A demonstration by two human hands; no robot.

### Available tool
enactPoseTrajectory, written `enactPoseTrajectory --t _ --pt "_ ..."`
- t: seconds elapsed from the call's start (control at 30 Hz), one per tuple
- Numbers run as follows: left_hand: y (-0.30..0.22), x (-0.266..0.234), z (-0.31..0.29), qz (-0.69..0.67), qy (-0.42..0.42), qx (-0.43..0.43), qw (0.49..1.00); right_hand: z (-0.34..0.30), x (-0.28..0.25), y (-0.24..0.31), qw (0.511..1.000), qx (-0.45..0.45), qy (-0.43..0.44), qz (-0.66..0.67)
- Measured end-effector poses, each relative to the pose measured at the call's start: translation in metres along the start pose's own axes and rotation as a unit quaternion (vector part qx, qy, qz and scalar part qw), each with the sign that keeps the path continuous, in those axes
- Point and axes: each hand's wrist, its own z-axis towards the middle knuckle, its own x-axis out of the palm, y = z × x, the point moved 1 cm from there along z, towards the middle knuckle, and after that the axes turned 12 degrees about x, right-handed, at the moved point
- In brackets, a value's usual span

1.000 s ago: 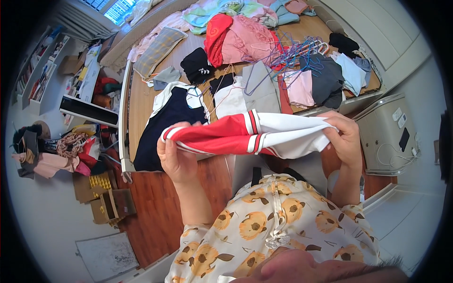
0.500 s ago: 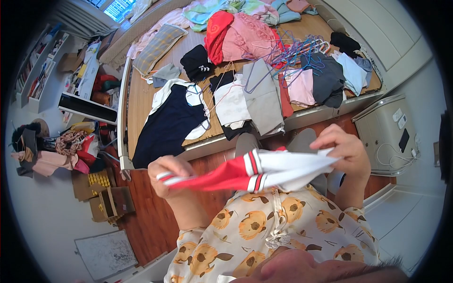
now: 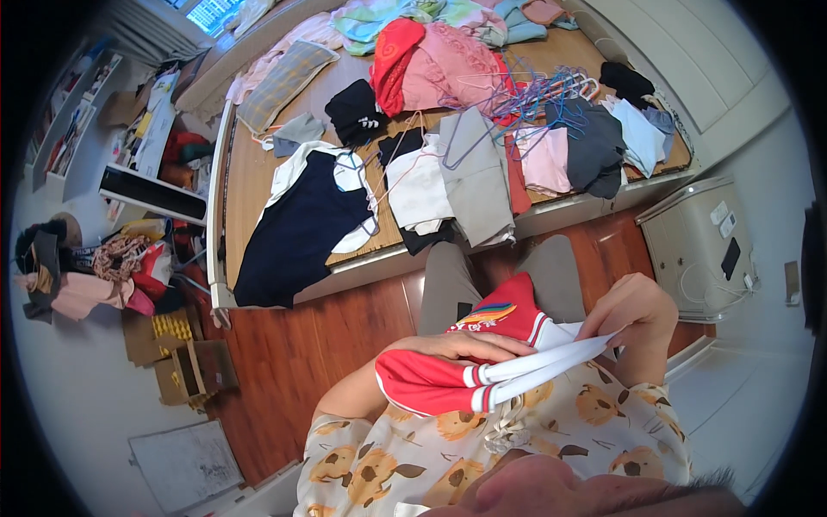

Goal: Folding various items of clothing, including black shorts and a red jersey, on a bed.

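Note:
A red and white garment [image 3: 426, 383] with striped bands and a rainbow-coloured print is held in front of my body, partly folded over. My right hand [image 3: 633, 314] has its fingers closed round the white end. My left hand [image 3: 474, 345] lies flat with fingers stretched across the red part, between the printed panel and the nearer red fold. Its thumb is hidden. Over my lap hangs the printed panel. On the bed's near edge lie a dark navy garment [image 3: 301, 228], a folded white garment [image 3: 419, 191] and grey trousers [image 3: 476, 177].
Tangled hangers [image 3: 551, 90] lie on the bed among folded clothes, with a red and pink heap [image 3: 448, 69] behind. At the right stands a beige suitcase [image 3: 698, 250] with a cable. Cardboard boxes [image 3: 198, 370] and a whiteboard [image 3: 185, 465] are at the lower left.
The garment has come down and closer to my body, its red part now folded and its print showing. My left hand has left the red end and moved right, onto the cloth.

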Motion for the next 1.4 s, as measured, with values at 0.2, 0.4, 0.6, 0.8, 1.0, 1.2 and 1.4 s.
enactPoseTrajectory --t 0.2,0.4,0.6,0.8,1.0,1.2,1.4 --pt "0.032 0.000 -0.015 -0.211 -0.189 -0.103 0.953 0.003 -0.006 -0.024 0.961 0.137 -0.232 -0.056" --pt "0.038 0.000 -0.013 -0.093 -0.190 -0.108 0.971 0.006 -0.010 -0.040 0.957 0.209 -0.196 -0.041" --pt "0.030 -0.011 -0.013 0.035 -0.015 -0.083 0.996 0.024 -0.007 -0.035 0.978 0.172 -0.057 -0.099" --pt "0.022 -0.010 -0.004 0.105 0.030 -0.106 0.988 0.056 0.020 -0.042 0.964 0.044 -0.056 -0.256" --pt "0.030 -0.009 -0.007 0.087 0.077 -0.118 0.986 0.070 0.057 -0.060 0.989 0.049 0.038 -0.133" --pt "0.034 -0.012 -0.007 0.149 0.117 -0.097 0.977 0.074 0.063 -0.062 0.978 0.081 -0.069 -0.181" --pt "0.043 -0.011 -0.006 0.138 0.106 -0.051 0.983 0.064 0.063 -0.070 0.953 0.161 -0.115 -0.231"
